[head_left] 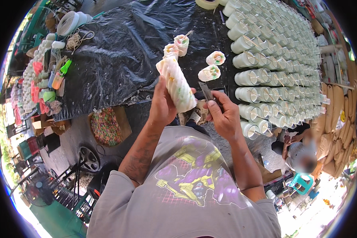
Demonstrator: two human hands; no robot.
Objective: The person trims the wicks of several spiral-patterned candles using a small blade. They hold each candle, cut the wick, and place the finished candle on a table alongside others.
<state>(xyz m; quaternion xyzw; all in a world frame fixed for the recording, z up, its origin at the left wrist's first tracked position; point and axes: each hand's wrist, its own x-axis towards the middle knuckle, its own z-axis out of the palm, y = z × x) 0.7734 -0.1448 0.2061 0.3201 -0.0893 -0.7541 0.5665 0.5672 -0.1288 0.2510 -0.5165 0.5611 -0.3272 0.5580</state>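
A thick white twisted candle (176,84), flecked with green, yellow and orange, is gripped along its side by my left hand (161,104). It leans, its upper end to the left. My right hand (225,114) pinches a short flat dark blade (205,91), its end pointing up, just right of the candle and apart from it. Beyond the candle lie two similar flecked candles, one (181,44) with a wick showing and one (171,50) partly hidden. Two short flecked pieces (216,58) (209,73) lie to the right on the black sheet.
Black plastic sheeting (119,43) covers the table. Rows of wax-filled glasses (265,59) crowd its right side. At left are a green-tipped bottle (66,66), string and small candles. A box of coloured bits (106,126) stands below. Another person (301,154) is at lower right.
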